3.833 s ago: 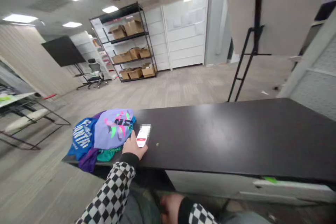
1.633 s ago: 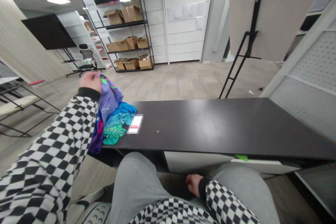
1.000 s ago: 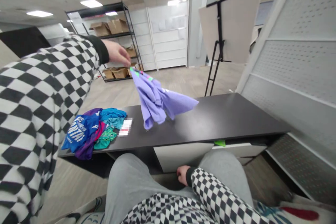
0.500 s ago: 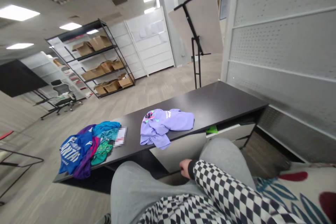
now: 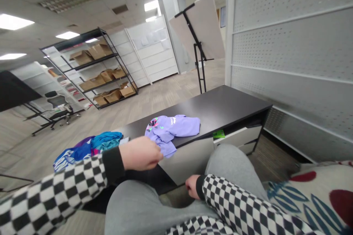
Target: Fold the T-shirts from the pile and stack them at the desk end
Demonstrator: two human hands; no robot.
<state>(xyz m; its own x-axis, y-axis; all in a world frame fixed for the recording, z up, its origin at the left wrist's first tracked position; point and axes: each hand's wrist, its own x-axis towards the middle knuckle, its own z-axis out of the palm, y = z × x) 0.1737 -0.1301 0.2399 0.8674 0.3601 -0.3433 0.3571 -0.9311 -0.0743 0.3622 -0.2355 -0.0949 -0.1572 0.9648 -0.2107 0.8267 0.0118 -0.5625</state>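
My left hand reaches in from the left, its fingers curled closed, in front of the near left part of a lilac garment. Its fingertips are turned away, so whether it touches or holds the cloth is hidden. The garment lies loosely bunched on a dark low table, with a printed patch and white lettering showing. Between my knees, my right hand rests as a loose fist with nothing visible in it. A pile of blue, teal and purple clothes lies at the table's left end, partly behind my left sleeve.
Drawers under the table front stand partly open, with a green item inside. A white perforated partition rises at the right. Behind the table are an easel board and a shelf rack with cardboard boxes. A patterned cushion is beside me.
My left hand and forearm have come into view from the left, up to the lilac garment, covering part of the clothes pile. My right hand stays between my knees. The view has shifted slightly.
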